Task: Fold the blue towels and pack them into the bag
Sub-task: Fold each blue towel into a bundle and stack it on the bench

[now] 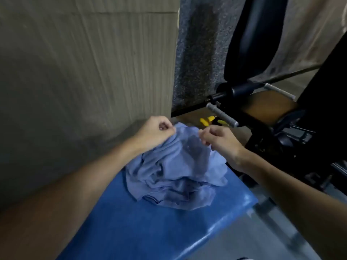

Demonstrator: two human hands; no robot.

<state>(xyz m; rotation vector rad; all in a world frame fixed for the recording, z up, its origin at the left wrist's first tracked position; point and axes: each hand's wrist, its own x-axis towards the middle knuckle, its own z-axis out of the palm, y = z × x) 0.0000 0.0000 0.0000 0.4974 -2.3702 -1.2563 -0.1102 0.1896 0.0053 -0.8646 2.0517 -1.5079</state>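
Both hands up top: left hand [157, 130] and right hand [218, 139] pinch the top towel's [187, 139] edge between curled fingers. Below them the heap of blue towels [174, 177] lies crumpled, nothing folded, no bag visible — early going, I'd say.

A glossy blue bench [150, 231] carries a crumpled heap of blue towels [174, 175].

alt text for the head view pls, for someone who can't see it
The left hand and right hand each pinch the top edge of crumpled blue towels heaped on a blue surface. Cardboard stands behind on the left; black machinery and a yellow thing sit to the right.
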